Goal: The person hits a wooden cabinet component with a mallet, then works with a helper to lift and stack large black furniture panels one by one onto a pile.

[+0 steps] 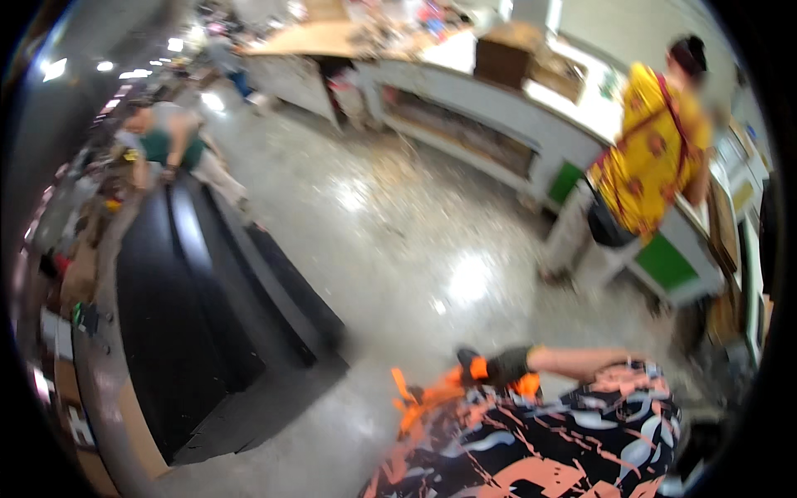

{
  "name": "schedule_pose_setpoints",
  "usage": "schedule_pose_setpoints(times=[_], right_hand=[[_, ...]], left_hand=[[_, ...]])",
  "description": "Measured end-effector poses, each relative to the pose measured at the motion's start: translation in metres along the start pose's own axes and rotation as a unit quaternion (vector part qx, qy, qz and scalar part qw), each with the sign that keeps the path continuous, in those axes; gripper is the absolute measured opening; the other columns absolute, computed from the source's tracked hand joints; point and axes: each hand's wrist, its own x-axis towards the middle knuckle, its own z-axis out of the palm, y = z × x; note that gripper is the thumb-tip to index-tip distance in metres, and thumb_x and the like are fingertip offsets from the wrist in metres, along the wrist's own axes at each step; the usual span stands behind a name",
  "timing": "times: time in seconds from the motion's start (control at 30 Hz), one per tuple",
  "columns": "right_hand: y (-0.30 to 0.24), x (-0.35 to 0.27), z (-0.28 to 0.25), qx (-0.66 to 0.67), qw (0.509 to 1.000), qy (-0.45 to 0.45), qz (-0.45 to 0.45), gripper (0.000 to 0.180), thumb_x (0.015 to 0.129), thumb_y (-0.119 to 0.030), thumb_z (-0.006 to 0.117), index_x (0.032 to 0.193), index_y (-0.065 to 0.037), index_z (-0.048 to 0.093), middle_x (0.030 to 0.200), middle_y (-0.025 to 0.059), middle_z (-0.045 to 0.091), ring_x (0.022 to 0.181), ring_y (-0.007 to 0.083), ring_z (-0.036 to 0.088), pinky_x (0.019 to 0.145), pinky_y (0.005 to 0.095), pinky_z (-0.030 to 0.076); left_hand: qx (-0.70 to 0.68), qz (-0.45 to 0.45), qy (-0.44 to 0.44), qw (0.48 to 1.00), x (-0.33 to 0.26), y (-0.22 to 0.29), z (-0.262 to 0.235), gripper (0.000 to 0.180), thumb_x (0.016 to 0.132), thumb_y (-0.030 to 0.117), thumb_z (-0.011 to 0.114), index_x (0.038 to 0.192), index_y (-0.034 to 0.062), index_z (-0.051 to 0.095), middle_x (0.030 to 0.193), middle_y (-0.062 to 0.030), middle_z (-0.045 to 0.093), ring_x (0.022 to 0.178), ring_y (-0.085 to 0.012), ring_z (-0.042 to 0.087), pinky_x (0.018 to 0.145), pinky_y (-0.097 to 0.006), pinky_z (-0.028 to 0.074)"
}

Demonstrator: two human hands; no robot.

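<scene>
My right hand [504, 365], in a dark glove, is at the lower middle, in front of my black, coral and grey patterned clothing [548, 440]. It is closed around a bright orange strap [432, 392], whose loose ends hang out to the left; blur hides the exact finger positions. My left hand is out of view. Left of me, apart from my hand, lie long black panels [178, 315] with raised ridges. At their far end a co-worker in a green apron [174, 149] bends over with a hand [168, 176] at the panels' edge.
A person in a yellow patterned shirt [652, 158] stands at a long grey workbench [465, 104] on the right. Boxes [504, 60] sit on it. Scraps litter the shiny concrete floor [398, 224]. Another person [224, 62] is far back. Cluttered goods line the left side.
</scene>
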Motion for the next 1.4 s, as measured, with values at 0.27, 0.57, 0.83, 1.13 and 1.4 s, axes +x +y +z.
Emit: schedule_pose_setpoints(times=[0.27,0.57,0.83,1.13,1.4], right_hand=[[0.031,-0.016,0.001,0.049,0.997,-0.056,0.034,0.033,0.076,-0.028,0.061,0.101,-0.006,0.058,0.094,0.0134,0.062,0.078,0.0289,0.058,0.064,0.0359,0.047],[0.032,-0.013,0.004,-0.015,0.996,-0.081,0.017,0.051,0.072,-0.038,0.065,0.110,-0.006,0.055,0.104,0.0164,0.060,0.091,0.0311,0.056,0.077,0.0375,0.044],[0.042,-0.005,0.003,-0.089,0.980,-0.172,0.045,0.066,0.069,-0.047,0.068,0.118,-0.006,0.052,0.112,0.0189,0.058,0.104,0.0330,0.054,0.089,0.0389,0.041],[0.043,-0.022,0.001,-0.104,0.975,-0.175,0.087,0.067,0.072,-0.054,0.065,0.110,0.001,0.057,0.105,0.0206,0.060,0.101,0.0351,0.056,0.086,0.0404,0.043],[0.064,-0.030,0.007,-0.030,0.987,-0.122,0.101,0.063,0.074,-0.054,0.065,0.109,-0.003,0.057,0.102,0.0184,0.061,0.097,0.0327,0.057,0.083,0.0384,0.044]], left_hand=[[0.065,-0.054,-0.040,0.996,-0.018,0.008,-0.009,0.029,0.088,0.028,0.058,0.094,-0.0004,0.059,0.079,-0.0095,0.060,0.070,-0.0148,0.054,0.059,-0.028,0.044],[0.109,-0.052,-0.065,0.991,-0.008,0.021,-0.011,0.028,0.089,0.027,0.057,0.093,-0.0001,0.059,0.078,-0.0084,0.059,0.068,-0.0137,0.053,0.058,-0.027,0.044],[0.099,-0.054,-0.044,0.993,-0.046,0.017,-0.002,0.027,0.089,0.027,0.056,0.092,0.0001,0.058,0.077,-0.0074,0.059,0.067,-0.0127,0.052,0.057,-0.026,0.043],[0.068,-0.081,-0.005,0.994,-0.094,0.010,0.014,0.026,0.090,0.026,0.055,0.091,0.0003,0.058,0.075,-0.0063,0.058,0.066,-0.0116,0.051,0.056,-0.026,0.042],[0.064,-0.101,0.019,0.993,-0.116,0.009,0.024,0.025,0.091,0.026,0.054,0.090,0.0005,0.058,0.074,-0.0053,0.058,0.064,-0.0107,0.050,0.055,-0.025,0.042]])
